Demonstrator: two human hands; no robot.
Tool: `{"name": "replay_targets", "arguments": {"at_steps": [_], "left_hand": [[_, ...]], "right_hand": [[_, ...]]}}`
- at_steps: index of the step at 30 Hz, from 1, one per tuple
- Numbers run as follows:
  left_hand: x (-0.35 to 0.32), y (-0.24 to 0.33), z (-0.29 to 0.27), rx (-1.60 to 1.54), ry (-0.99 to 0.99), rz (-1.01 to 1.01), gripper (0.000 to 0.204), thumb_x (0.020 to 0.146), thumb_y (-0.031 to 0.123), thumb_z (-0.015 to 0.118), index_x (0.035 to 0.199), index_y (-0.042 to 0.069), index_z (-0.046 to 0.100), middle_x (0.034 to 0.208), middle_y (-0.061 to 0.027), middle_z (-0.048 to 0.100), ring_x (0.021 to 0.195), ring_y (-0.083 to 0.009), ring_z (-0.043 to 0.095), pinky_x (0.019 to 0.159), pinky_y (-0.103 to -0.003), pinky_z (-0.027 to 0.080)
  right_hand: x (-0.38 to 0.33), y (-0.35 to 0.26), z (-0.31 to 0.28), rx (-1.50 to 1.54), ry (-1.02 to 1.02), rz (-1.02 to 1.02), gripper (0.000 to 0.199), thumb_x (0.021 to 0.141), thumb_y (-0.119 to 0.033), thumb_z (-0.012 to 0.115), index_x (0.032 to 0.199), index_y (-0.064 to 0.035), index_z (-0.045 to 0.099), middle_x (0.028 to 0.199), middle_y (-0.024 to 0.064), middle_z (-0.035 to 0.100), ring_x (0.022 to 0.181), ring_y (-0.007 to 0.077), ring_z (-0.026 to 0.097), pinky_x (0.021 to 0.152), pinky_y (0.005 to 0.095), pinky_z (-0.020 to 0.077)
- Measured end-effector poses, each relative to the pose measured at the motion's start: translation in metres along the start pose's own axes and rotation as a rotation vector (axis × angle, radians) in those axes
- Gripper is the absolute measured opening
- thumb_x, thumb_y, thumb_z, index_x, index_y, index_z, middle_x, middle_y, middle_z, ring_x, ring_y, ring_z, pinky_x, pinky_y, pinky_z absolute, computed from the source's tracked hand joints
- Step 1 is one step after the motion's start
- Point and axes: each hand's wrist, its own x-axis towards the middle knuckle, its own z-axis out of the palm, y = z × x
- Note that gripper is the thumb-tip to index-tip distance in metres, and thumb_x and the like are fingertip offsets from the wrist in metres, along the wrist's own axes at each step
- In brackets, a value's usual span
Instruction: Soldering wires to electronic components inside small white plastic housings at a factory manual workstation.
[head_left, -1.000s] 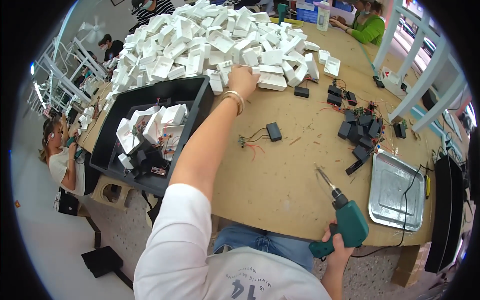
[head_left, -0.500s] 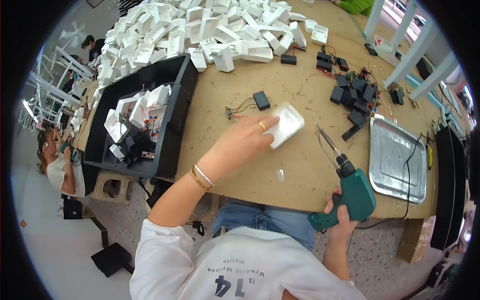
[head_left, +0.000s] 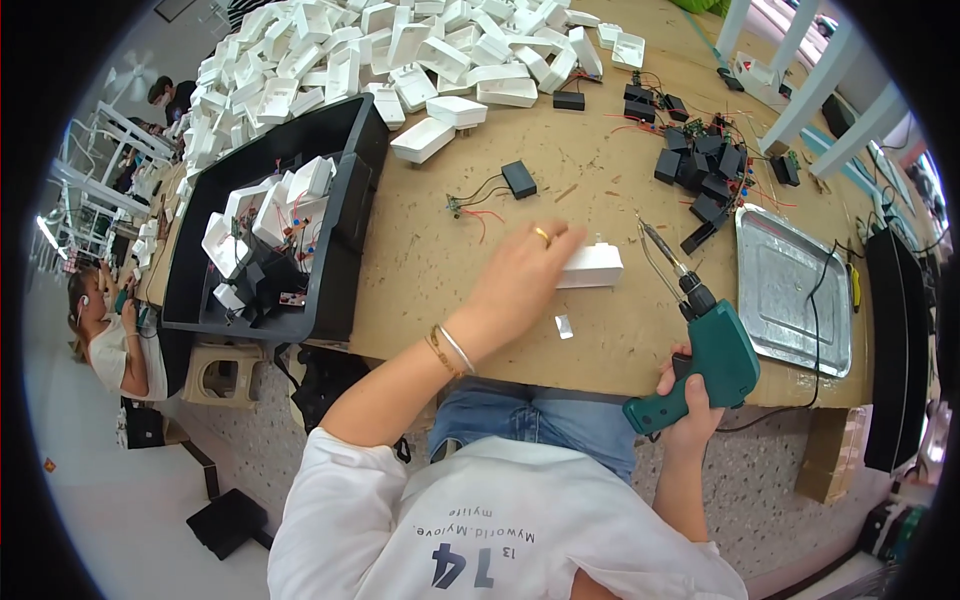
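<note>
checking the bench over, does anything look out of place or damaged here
Two mild oddities. A small pale scrap lies loose like litter on the table, near the white case at the left hand. One wired black block sits alone, apart from the heap of similar blocks. No damage is clear.

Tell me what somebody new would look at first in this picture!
Probably the big heap of white plastic cases, piled across the far side of the table. Next might come the dark green soldering gun in the person's right hand, near the table's front edge. Then perhaps the left hand, with its gold-coloured ring, holding one white case near the middle.
</note>
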Motion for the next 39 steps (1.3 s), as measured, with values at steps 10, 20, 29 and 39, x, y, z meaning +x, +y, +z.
{"name": "replay_targets", "arguments": {"at_steps": [10, 20, 29, 39], "left_hand": [[0.003, -0.056, -0.048, 0.49, 0.197, 0.153, 0.02, 0.075, 0.005, 0.059, 0.095, 0.004, 0.061, 0.113, -0.0129, 0.055, 0.103, -0.0318, 0.052, 0.09, -0.042, 0.042], [-0.014, -0.097, -0.055, 0.776, 0.037, -0.065, 0.011, 0.078, 0.009, 0.054, 0.077, 0.005, 0.064, 0.088, -0.0118, 0.057, 0.088, -0.0271, 0.053, 0.077, -0.038, 0.046], [-0.036, 0.0, -0.048, -0.734, 0.206, 0.044, 0.012, 0.086, 0.011, 0.059, 0.093, 0.003, 0.063, 0.085, -0.0087, 0.066, 0.076, -0.0165, 0.062, 0.069, -0.03, 0.049], [-0.072, 0.05, -0.035, -0.835, -0.084, 0.044, 0.018, 0.085, 0.017, 0.061, 0.089, 0.001, 0.067, 0.076, -0.0084, 0.065, 0.066, -0.0147, 0.059, 0.06, -0.027, 0.047]], "right_hand": [[0.002, -0.002, 0.004, 0.002, 0.046, -0.012, 0.041, 0.086, -0.022, 0.057, 0.113, 0.0072, 0.05, 0.102, 0.016, 0.055, 0.066, 0.0149, 0.055, 0.069, 0.0297, 0.0456], [0.001, 0.001, 0.004, 0.055, 0.012, 0.066, 0.04, 0.087, -0.02, 0.056, 0.117, 0.0046, 0.048, 0.102, 0.0138, 0.056, 0.068, 0.0155, 0.053, 0.065, 0.0268, 0.0437], [0.014, -0.014, 0.029, 0.284, -0.314, -0.024, 0.054, 0.085, -0.015, 0.057, 0.133, -0.0017, 0.035, 0.104, 0.0123, 0.056, 0.083, 0.0168, 0.053, 0.084, 0.0328, 0.0433], [0.007, -0.034, 0.085, 0.012, -0.215, -0.086, 0.047, 0.081, 0.004, 0.059, 0.125, 0.0002, 0.041, 0.105, 0.0087, 0.052, 0.088, 0.0141, 0.053, 0.082, 0.0284, 0.0445]]}}
